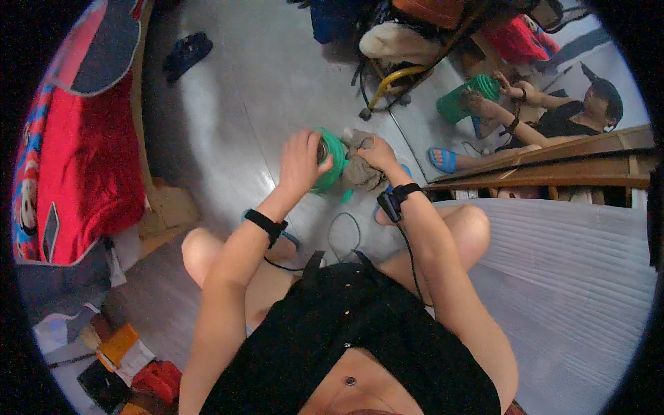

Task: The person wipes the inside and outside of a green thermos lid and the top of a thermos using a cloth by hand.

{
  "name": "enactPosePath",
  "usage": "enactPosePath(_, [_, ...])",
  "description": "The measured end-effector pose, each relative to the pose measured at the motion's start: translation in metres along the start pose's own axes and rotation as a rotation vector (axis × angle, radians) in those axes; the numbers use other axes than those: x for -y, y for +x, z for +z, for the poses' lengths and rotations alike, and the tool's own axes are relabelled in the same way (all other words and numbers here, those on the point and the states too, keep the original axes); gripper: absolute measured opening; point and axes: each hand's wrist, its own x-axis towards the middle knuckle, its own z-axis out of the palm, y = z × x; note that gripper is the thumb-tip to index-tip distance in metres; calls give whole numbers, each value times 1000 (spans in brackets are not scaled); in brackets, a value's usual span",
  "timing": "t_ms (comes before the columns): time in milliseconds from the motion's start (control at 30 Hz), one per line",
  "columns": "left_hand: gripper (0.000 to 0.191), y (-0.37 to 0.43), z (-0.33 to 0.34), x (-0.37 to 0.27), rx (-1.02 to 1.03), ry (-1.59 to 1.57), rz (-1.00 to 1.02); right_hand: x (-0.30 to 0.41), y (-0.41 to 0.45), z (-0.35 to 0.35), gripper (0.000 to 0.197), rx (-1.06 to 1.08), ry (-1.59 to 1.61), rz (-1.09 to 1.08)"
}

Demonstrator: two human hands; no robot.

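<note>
A green plastic vessel [337,160], cylindrical with a ribbed neck, is in front of me above the floor. My left hand [302,161] grips it by the rim, fingers over the dark mouth. Bunched at its right side is a grey-brown cloth [361,175], pinched in my right hand [377,153] against or close beside the vessel. A small green piece [347,195] shows just below the cloth. My left palm hides part of the vessel's opening, and its contents cannot be made out.
At right a mirror [524,88] in a wooden frame reflects me and the vessel. A chair with a yellow metal part [397,80] stands ahead. Red fabric [93,171] hangs at left. A dark shoe-like item [188,54] lies on the grey floor [223,104]. A thin cable [330,233] loops between my feet.
</note>
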Motion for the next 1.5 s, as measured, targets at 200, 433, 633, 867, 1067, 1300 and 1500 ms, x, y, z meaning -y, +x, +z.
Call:
enactPosePath(200, [53,4,-9,3,55,-41,-50,1,-51,-5,52,-38,372,-10])
enactPosePath(433, [53,1,-8,2,55,-79,-90,60,-111,-23,60,-90,66,-119])
enactPosePath(633, [57,1,-8,-1,58,-133,-82,71,-91,10,91,-87,-105,-453])
enactPosePath(867, [57,-1,-12,0,39,-139,-81,51,-66,23,80,81,-1,-246])
enactPosePath(1067, [57,5,-6,-5,54,-160,-87,20,-47,34,37,-285,467,-289])
enactPosePath(1300, [59,2,-5,0,55,-147,-106,43,-29,26,27,-205,672,-109])
enactPosePath(1500, [61,5,-6,-6,105,-179,-113,7,3,25,42,-154,713,141])
